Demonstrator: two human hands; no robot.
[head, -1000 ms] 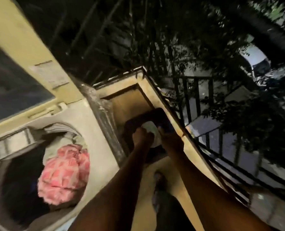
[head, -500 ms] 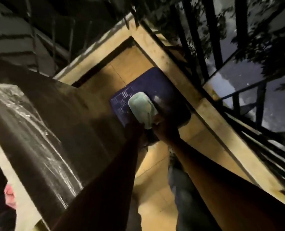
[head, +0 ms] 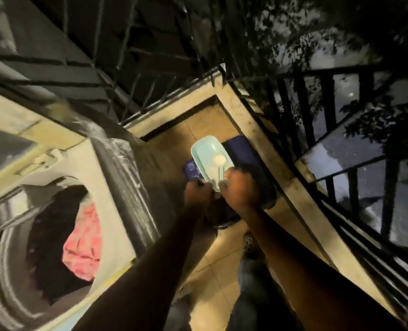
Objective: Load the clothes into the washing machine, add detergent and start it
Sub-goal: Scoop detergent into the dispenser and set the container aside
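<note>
Since half a second ago my view has swung back left. The washing machine shows again with its drum open, and the scoop now juts past the left edge of the detergent bag.

Hands: my right hand is curled round the scoop's near end. My left hand is curled at the same end, but blur hides whether it grips the scoop or the bag.

Location: the scoop is held above the bag, which lies on the floor in the corner by the ledge, apart from the machine.

Risk: in my judgement, powder could spill onto the floor on the way to the drum. The scoop looks shallow, and a tilt or a hasty swing would cause it.

Appearance: the scoop is pale mint and oblong with rounded corners, and carries a small white mound. A pink checked garment lies in the drum on dark clothes.
</note>
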